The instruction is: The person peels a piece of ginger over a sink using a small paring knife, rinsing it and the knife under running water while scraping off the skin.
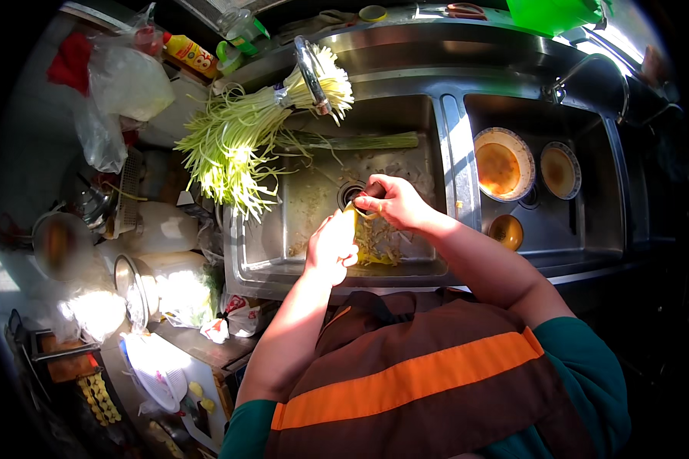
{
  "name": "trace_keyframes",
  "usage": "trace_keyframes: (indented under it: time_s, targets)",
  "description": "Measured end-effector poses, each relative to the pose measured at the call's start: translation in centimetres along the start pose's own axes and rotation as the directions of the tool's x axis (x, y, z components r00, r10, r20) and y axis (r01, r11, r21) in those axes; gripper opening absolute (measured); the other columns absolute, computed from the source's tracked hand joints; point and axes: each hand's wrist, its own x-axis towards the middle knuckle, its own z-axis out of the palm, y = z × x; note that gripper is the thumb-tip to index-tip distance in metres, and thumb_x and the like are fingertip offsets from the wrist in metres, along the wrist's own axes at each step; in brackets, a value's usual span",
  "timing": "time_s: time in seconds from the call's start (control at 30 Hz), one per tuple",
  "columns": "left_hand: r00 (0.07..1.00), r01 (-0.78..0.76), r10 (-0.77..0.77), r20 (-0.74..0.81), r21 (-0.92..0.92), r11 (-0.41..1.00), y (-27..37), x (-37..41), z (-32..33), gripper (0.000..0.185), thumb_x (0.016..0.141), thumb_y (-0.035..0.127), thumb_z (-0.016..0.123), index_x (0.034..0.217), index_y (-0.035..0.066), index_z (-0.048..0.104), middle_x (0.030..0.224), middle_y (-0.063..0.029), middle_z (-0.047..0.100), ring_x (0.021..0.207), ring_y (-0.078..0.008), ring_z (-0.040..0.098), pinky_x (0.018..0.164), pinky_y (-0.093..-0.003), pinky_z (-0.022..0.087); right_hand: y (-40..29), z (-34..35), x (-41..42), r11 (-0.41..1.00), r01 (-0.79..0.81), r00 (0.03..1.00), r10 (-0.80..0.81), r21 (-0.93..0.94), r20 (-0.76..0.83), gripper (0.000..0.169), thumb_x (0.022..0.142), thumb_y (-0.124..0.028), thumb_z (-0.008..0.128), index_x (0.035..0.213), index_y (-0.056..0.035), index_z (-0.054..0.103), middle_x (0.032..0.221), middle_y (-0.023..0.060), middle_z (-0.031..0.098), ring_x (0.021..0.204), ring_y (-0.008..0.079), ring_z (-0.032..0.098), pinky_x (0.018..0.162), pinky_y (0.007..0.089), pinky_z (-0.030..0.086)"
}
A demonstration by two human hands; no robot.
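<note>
Over the left basin of a steel sink [298, 189], my left hand [332, 246] grips a pale yellow, peeled-looking vegetable [349, 221]; strong glare and my fingers hide most of it. My right hand [402, 201] is closed around a dark-handled peeler [374, 190] at the vegetable's far end. A thin pale strip hangs under my right fingers. Below both hands, yellow and brown peelings [379, 244] lie on the basin floor near the drain [351, 192]. A tied bundle of pale garlic chives [235, 149] rests across the basin's far left corner, with wrapped green stalks [373, 141] beyond my hands.
A curved faucet [313, 77] arches over the chives. The right basin [597, 229] holds two patterned bowls [519, 186] [568, 166] with brownish residue and a small amber bowl [506, 232]. Plastic bags [129, 86], a white colander [161, 373] and containers crowd the left side.
</note>
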Motion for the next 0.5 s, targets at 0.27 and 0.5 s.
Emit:
trace_keyframes:
  time_s: [0.27,0.5]
  targets:
    - [0.988,0.149,-0.151,0.043,0.034,0.988,0.9,-0.1,-0.6,0.024,0.089,0.034,0.047,0.094,0.012,0.051,0.066,-0.0007,0.047,0.049,-0.0114,0.045,0.04,-0.0223,0.033,0.6,-0.5,0.1,0.963,-0.041,0.999,0.042,0.267,0.002,0.016,0.082,-0.014,0.063,0.079,-0.0017,0.052,0.069,0.0039,0.06,0.065,0.0077,0.053,0.058,0.0221,0.044]
    - [0.995,-0.082,0.095,-0.038,0.253,0.964,-0.1,0.7,-0.9,0.027,0.091,0.034,0.043,0.091,0.009,0.05,0.065,-0.0048,0.051,0.046,-0.0135,0.048,0.037,-0.0232,0.034,-0.9,0.3,-1.2,0.975,0.167,0.977,-0.144,-0.147,0.156,0.013,0.082,-0.012,0.063,0.084,-0.0028,0.054,0.068,-0.0005,0.056,0.064,0.0053,0.048,0.06,0.0218,0.042]
